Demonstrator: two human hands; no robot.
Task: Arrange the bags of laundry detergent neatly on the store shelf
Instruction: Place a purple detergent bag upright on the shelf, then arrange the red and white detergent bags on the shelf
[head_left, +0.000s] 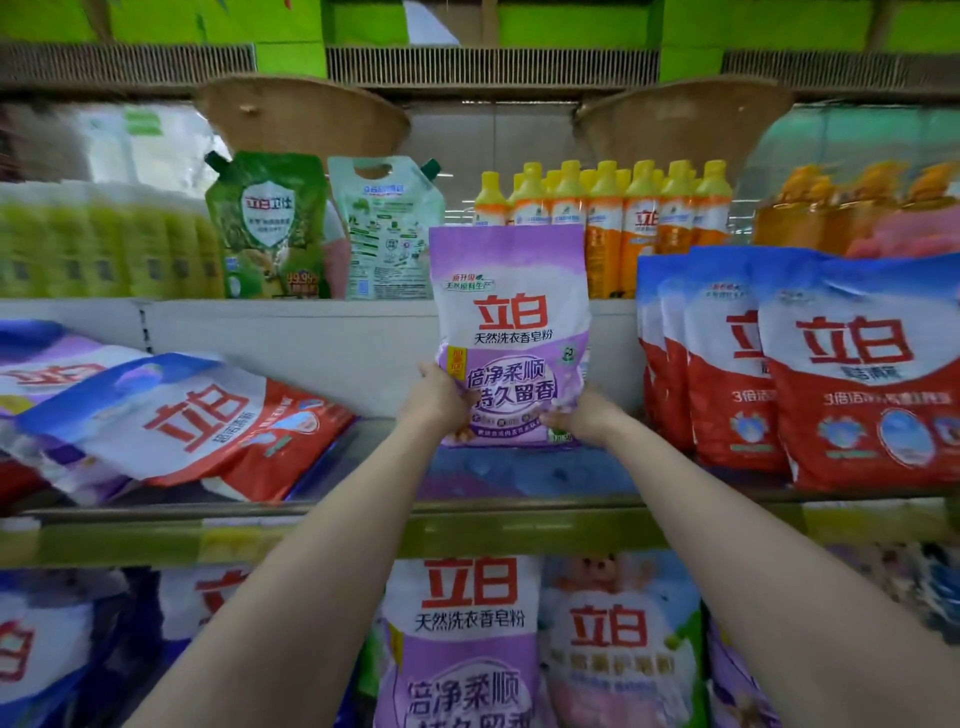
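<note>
Both forearms reach up — left hand (441, 397) and right hand (582, 415) clamp the purple detergent bag (511, 332) upright by its bottom corners over the middle shelf (363, 512) gap — top-heavy, it could flop backward or slump onto the toppled blue-and-red bag (192, 421).

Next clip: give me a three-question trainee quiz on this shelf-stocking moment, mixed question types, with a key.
1. True or false: both hands grip the purple bag near its bottom edge.
2. The red and blue bags right of the gap stand: A upright, B flat, C upside down.
3. Fill in: the red and blue bag on the left lies ____ on a pile.

Key:
1. True; left hand and right hand hold the lower corners.
2. A.
3. Tilted.
</note>
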